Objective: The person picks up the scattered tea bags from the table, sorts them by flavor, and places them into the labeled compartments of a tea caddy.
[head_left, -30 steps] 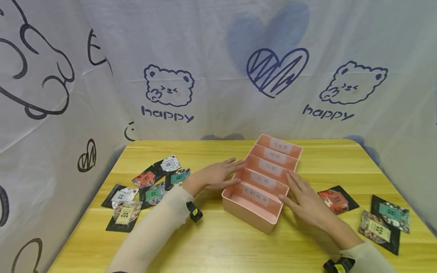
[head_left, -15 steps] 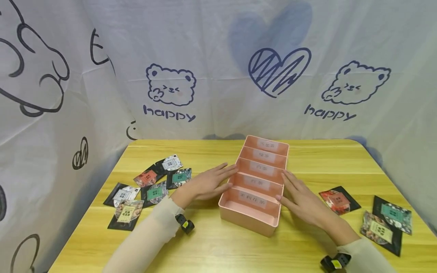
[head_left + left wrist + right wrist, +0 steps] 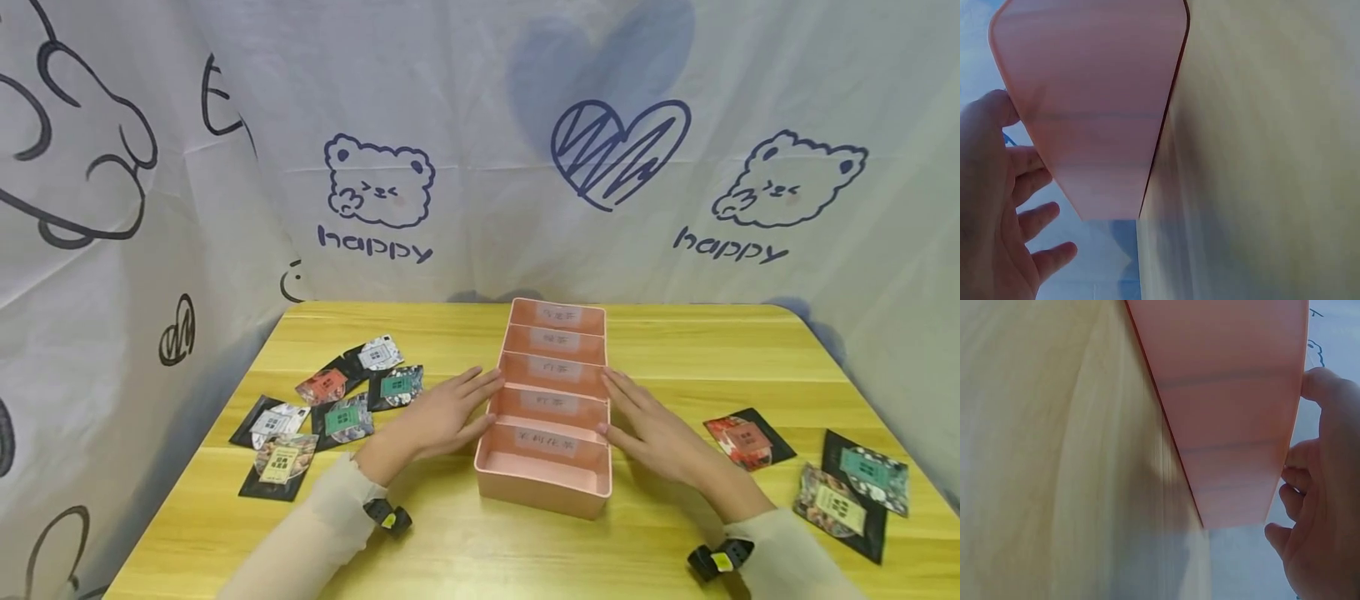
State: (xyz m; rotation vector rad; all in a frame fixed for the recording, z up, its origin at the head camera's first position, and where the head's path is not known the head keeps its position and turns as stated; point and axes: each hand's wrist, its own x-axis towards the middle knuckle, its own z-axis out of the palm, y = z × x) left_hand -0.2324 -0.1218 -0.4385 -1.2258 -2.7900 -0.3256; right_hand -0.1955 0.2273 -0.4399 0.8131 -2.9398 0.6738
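Observation:
A pink divided box (image 3: 543,493) stands on the table, one short end facing me. Several compartments run from front to back, each divider bearing a white label with handwriting. My left hand (image 3: 438,417) lies along its left side, fingers extended, thumb and fingertips at the top rim. On the opposite side, my right hand (image 3: 660,437) touches the right rim with straight fingers. In the left wrist view, the thumb and index finger of the left hand (image 3: 991,200) meet the box's upper edge. The right wrist view has the right hand (image 3: 1329,481) against the box wall (image 3: 1229,412) likewise.
Several black tea-like sachets with coloured labels, among them a yellow-labelled sachet (image 3: 278,465), lie on the wooden table (image 3: 420,558) at left. At right are a red-labelled sachet (image 3: 748,440) and two overlapping sachets (image 3: 834,507). A printed white curtain (image 3: 480,208) hangs behind.
The box's far end has swung left, so the box has turned from slanting right to pointing nearly straight away from me. Both hands moved left along with it.

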